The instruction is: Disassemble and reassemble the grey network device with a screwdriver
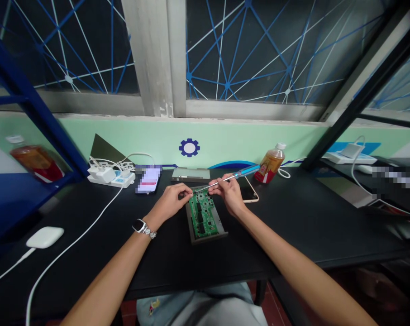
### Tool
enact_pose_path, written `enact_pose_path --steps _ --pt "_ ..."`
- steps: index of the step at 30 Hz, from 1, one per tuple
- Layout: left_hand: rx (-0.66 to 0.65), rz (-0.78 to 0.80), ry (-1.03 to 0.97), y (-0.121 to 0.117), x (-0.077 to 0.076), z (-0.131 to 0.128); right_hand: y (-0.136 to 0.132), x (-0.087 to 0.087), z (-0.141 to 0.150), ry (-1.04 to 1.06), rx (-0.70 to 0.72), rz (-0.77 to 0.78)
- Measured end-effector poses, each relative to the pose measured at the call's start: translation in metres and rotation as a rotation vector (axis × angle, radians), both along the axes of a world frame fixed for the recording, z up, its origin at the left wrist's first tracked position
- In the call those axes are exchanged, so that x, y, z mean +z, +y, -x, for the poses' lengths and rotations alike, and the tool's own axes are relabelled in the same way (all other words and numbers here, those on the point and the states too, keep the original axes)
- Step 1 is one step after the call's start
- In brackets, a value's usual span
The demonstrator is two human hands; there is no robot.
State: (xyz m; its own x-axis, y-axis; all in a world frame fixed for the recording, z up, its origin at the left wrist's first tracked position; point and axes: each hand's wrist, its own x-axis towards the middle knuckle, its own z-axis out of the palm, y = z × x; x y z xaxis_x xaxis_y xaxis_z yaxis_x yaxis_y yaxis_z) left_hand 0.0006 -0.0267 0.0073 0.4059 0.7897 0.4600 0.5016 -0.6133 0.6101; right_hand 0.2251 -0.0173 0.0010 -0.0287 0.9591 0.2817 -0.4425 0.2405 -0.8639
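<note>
A green circuit board (205,213) sits in a grey metal tray-like casing (223,233) on the black desk. My right hand (230,194) is closed around a screwdriver (247,171) with a translucent blue handle. Its thin metal shaft slants down to the left, and the tip is at the board's far left corner. At that same corner, my left hand (174,199) has its thumb and fingertips pinched together beside the tip. Whatever is between those fingertips is too small to make out. A watch is on my left wrist.
Behind the board lies a grey metal cover (190,174). A phone (149,179) and a white power strip (112,177) are at the left, with a cable (86,228) running forward. A second phone (250,192) and a drink bottle (272,163) stand right. A white case (45,237) lies far left.
</note>
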Motion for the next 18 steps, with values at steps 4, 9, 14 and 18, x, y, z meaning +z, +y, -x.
enact_pose_path --steps 4,9,14,18 --pt "0.012 -0.022 0.005 0.0 -0.002 -0.0014 0.0009 -0.0021 -0.001 -0.007 0.019 -0.016" --pt "0.033 -0.045 0.029 -0.002 -0.0023 -0.0036 0.0 -0.0023 0.0003 -0.022 0.025 -0.056" --pt "0.031 -0.054 0.003 -0.0022 -0.001 -0.0047 -0.0016 0.0004 0.0011 -0.009 0.031 -0.059" --pt "0.077 -0.043 -0.095 0.0019 0.0003 -0.0008 -0.0022 0.0036 0.0011 0.042 0.005 -0.026"
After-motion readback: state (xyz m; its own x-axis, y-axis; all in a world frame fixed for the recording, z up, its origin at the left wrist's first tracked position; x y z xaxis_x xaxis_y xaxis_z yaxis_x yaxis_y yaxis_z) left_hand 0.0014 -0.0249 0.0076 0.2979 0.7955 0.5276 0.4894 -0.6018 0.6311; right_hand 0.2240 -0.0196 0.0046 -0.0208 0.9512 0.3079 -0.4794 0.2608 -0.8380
